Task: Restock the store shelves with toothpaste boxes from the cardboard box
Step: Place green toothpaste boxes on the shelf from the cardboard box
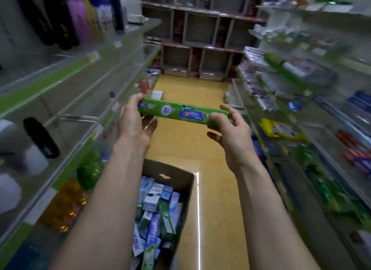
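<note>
Both hands holding a green toothpaste box (pixel 183 114) level above the aisle floor (pixel 212 149), left hand (pixel 134 122) gripping one end, right hand (pixel 230 129) pinching the other, open cardboard box (pixel 180 177) of toothpaste boxes sitting below, between blurred shelves (pixel 84 72).

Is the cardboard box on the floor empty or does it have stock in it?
Not empty. The cardboard box is open-topped, many toothpaste boxes jumbled inside. Left hand and right hand hold one green toothpaste box.

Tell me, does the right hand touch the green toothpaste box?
Touching. Head view: the right hand pinches the green toothpaste box at its right end.
</note>
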`<state>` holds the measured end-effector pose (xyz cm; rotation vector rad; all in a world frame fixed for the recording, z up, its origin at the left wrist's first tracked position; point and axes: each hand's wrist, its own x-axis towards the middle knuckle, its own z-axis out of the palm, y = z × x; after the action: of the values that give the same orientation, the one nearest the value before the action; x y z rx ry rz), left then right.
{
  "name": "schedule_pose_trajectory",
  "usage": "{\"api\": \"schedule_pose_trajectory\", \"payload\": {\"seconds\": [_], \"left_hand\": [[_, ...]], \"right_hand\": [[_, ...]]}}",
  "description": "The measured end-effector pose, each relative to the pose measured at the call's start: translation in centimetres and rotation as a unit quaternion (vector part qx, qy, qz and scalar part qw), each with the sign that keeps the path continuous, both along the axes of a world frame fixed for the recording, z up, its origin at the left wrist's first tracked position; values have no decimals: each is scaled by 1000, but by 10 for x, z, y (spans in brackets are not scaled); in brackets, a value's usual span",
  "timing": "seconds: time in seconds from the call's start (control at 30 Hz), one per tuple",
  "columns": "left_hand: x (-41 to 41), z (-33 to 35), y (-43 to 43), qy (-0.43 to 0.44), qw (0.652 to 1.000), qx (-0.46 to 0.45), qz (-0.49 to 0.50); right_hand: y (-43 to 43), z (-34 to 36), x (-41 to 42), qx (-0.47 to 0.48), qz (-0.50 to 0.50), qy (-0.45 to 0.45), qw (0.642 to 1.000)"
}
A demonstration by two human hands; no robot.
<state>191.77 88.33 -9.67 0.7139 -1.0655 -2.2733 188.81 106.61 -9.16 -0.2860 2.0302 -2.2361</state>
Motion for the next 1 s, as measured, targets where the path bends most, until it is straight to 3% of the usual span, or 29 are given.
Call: {"api": "schedule_pose_trajectory", "payload": {"seconds": [0.17, 0.4, 0.57, 0.83, 1.0], "left_hand": [[-8, -8, 61, -30, 993, -52, -104], [-5, 7, 163, -38, 966, -93, -237], [16, 17, 247, -10, 944, -95, -316], [72, 27, 389, 18, 919, -61, -388], [122, 42, 486, 51, 863, -69, -498]], "right_hand": [[60, -6, 14, -31, -149, -5, 988], [155, -1, 54, -53, -247, 8, 968], [231, -2, 100, -56, -353, 19, 934], [353, 7, 190, -118, -408, 16, 905], [414, 13, 244, -126, -449, 23, 884]]}}
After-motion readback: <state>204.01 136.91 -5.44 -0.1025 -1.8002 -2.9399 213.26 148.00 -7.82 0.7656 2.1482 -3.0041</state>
